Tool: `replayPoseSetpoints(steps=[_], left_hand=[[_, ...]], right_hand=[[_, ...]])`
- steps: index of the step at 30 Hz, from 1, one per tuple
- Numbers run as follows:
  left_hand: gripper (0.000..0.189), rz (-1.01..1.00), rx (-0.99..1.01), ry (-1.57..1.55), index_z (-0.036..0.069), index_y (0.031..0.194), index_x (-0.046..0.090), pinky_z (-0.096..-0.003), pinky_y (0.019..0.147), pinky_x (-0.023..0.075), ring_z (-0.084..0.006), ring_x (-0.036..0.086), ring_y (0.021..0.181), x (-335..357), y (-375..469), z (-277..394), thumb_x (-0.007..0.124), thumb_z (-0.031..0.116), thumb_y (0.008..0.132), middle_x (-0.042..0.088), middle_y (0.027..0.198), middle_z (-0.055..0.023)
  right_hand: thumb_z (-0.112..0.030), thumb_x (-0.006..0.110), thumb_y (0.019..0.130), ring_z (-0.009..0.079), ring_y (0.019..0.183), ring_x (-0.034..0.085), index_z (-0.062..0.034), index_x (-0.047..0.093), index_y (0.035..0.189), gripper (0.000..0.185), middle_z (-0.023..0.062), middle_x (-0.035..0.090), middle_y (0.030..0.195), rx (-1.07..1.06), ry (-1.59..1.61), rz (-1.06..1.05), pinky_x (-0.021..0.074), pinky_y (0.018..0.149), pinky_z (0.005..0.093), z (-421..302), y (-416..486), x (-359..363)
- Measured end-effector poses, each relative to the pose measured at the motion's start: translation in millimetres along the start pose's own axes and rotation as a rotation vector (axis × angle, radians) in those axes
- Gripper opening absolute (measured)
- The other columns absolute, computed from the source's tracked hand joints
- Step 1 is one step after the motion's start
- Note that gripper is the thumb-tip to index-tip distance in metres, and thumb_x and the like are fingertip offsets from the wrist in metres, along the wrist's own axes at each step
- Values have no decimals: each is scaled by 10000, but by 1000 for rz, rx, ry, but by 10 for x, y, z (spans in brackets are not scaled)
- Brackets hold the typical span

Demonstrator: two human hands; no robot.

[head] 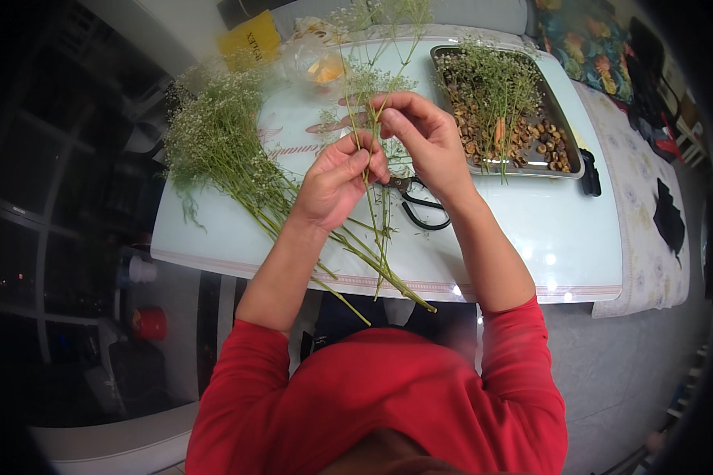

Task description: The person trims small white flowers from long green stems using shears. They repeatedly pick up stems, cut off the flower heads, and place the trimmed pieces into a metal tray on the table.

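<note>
My left hand point(343, 176) grips thin green stems of baby's breath point(363, 157) between thumb and fingers, over the middle of the white table. Just above and to the right, my right hand point(423, 133) has its thumb and forefinger closed on the same stems, whose sprays rise towards the top edge. A large bunch of baby's breath point(226, 136) lies to the left, its thick stems running under my left forearm and past the near table edge. Black-handled scissors point(426, 205) lie beneath my hands, their blades partly hidden. Small loose sprigs lie around them.
At the right, a metal tray point(574, 155) holds dried brown pieces, with a bundle of baby's breath point(499, 77) across it. A black object point(590, 173) lies beside it. Towards the far left of the table are a clear plastic container point(318, 66) and a yellow bag point(251, 43).
</note>
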State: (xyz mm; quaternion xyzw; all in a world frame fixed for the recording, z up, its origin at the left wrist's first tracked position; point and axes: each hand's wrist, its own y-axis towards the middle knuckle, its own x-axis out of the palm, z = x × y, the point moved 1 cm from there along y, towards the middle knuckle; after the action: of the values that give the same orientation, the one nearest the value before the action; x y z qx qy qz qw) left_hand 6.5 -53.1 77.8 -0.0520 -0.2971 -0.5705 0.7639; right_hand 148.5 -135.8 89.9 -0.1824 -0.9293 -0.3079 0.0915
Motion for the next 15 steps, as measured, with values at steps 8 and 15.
replayPoseSetpoints(steps=[8, 15], left_hand=[[182, -16, -76, -148, 41, 1089, 577, -321, 680, 503, -136, 561, 670, 35, -39, 16, 534, 205, 1025, 567, 890, -34], [146, 34, -53, -98, 52, 1056, 594, -337, 670, 524, -136, 568, 640, 39, -19, -2, 531, 180, 1026, 599, 904, -52]], right_hand=[[-85, 624, 964, 72, 827, 572, 11, 638, 998, 103, 5, 641, 920, 2, 30, -49, 483, 785, 242, -21, -33, 21], [-37, 645, 909, 104, 791, 576, 10, 636, 940, 57, 33, 637, 858, -172, -291, -10, 469, 737, 265, -94, -27, 61]])
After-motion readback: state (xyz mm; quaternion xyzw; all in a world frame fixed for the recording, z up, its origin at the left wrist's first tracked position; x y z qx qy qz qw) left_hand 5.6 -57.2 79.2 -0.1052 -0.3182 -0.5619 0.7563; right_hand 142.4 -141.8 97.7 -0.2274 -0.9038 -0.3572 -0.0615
